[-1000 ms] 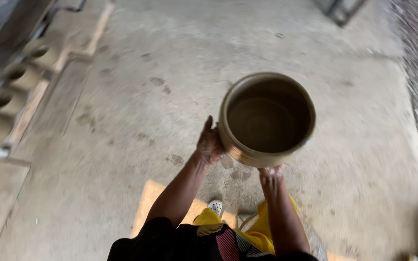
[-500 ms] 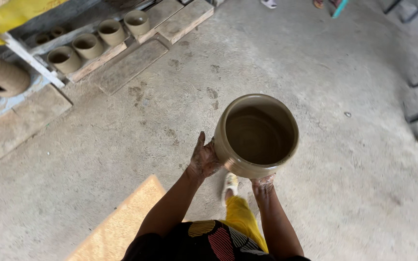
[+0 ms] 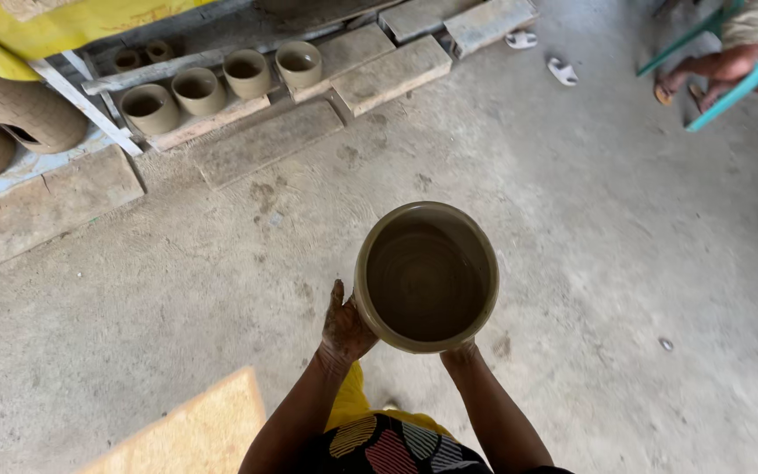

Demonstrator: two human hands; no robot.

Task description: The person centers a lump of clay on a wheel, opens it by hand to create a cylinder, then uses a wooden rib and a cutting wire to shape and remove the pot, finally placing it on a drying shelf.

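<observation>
A wet clay pot (image 3: pixel 426 277) was held upright above the concrete floor (image 3: pixel 625 263), gripped between 2 hands: the left hand (image 3: pixel 345 326) was pressed flat against its side, and the right hand (image 3: pixel 460 354) was cupped beneath it. Farther off, 4 smaller pots (image 3: pixel 221 81) were lined up on a plank (image 3: pixel 212 117).

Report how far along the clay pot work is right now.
Done: four small clay pots stand in a row on the boards by the wall. In hand: a larger wet clay pot, carried upright over the concrete floor, the left hand against its side and the right hand under its base. Left: this pot is not yet set down anywhere; bare boards lie beside the row.
</observation>
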